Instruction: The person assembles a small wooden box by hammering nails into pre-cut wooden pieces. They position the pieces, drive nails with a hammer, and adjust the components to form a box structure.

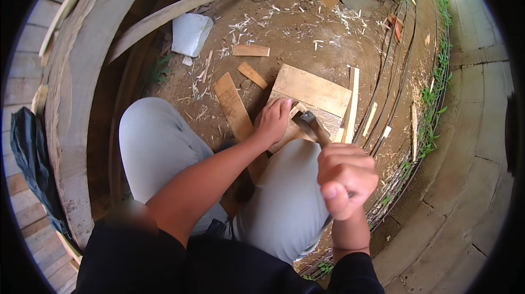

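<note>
My right hand [348, 176] is closed round the wooden handle of a hammer [309, 118]. Its dark metal head is over a wooden board [311, 87] on the ground in front of my knees. On the near part of that board, my left hand [273, 122] is closed against a small pale wood piece [297, 109], right beside the hammer head. Most of that piece is hidden by the fingers and the tool, so I cannot tell whether the head touches it. A longer brown plank [233, 105] lies just left of my left hand.
Short wood offcuts [251, 50] and pale shavings are scattered over the dirt. A white stone block [191, 34] sits at the far left, near a thick timber beam [82, 92]. Thin strips [354, 105] and black cables [385, 86] run along the right, before a block wall [465, 130].
</note>
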A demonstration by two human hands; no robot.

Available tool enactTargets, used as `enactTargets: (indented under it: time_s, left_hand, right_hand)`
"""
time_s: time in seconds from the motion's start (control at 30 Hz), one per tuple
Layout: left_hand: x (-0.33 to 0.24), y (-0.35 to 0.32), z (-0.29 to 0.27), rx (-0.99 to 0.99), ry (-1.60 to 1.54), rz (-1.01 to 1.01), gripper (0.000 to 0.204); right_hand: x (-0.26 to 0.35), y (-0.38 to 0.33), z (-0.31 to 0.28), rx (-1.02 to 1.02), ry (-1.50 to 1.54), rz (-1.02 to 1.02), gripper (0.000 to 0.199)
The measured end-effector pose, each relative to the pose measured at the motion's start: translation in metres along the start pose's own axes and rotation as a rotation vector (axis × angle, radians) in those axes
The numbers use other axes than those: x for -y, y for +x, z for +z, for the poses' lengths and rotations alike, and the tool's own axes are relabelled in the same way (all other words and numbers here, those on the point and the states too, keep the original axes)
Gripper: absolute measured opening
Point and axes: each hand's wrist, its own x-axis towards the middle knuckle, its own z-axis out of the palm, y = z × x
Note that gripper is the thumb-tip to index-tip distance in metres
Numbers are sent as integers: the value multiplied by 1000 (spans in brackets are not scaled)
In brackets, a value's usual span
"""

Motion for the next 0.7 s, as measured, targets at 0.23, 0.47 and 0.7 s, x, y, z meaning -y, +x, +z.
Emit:
enactTargets:
  time_s: [0.23,0.47,0.7]
  left_hand:
    - [-18,-11,-9,254,47,-197,87]
    - [-38,-6,-56,689,-177,-152,124]
    - [-24,-27,-27,462,-43,-109,118]
  right_hand:
    - [10,-15,1,-215,-95,122,37]
    - [50,-30,-6,-455,-232,193,35]
    - [99,-63,-23,-780,-583,557,30]
